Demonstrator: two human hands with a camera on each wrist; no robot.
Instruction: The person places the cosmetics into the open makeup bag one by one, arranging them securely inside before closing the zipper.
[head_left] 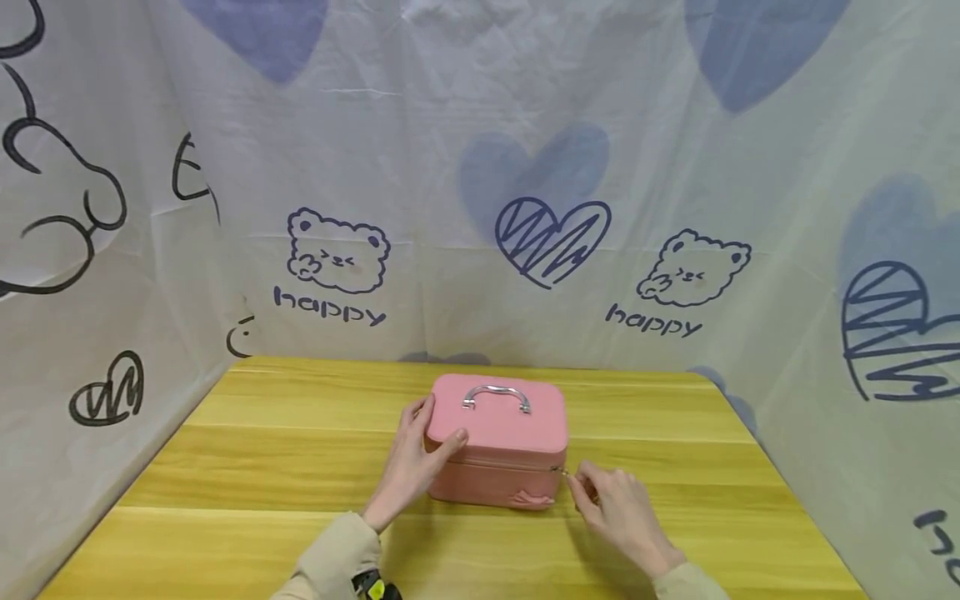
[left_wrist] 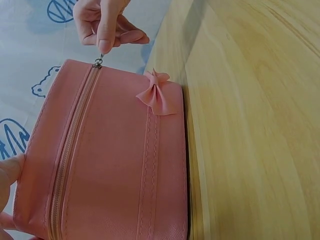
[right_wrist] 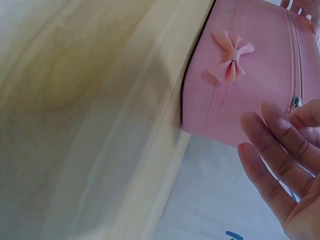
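Observation:
A pink vanity case [head_left: 517, 429] stands upright on the table, its lid down and a silver handle [head_left: 497, 389] on top. My left hand [head_left: 414, 457] grips the case's left end, thumb over the lid's front edge and fingers along the side. At the front right corner, my right hand [head_left: 618, 512] pinches the zipper pull [left_wrist: 100, 60] between thumb and index finger. Its other fingers are loosely bent in the right wrist view. The zipper's teeth [left_wrist: 70, 140] run joined along the front. Low on the front right sits a pink bow [right_wrist: 232, 56].
The case rests on a yellow wood-grain table [head_left: 262, 467]. White cloth [head_left: 442, 167] printed with hearts and bears hangs behind it and at both sides. A dark band with a yellow-green patch [head_left: 375, 586] is on the left wrist, below a beige sleeve [head_left: 330, 554].

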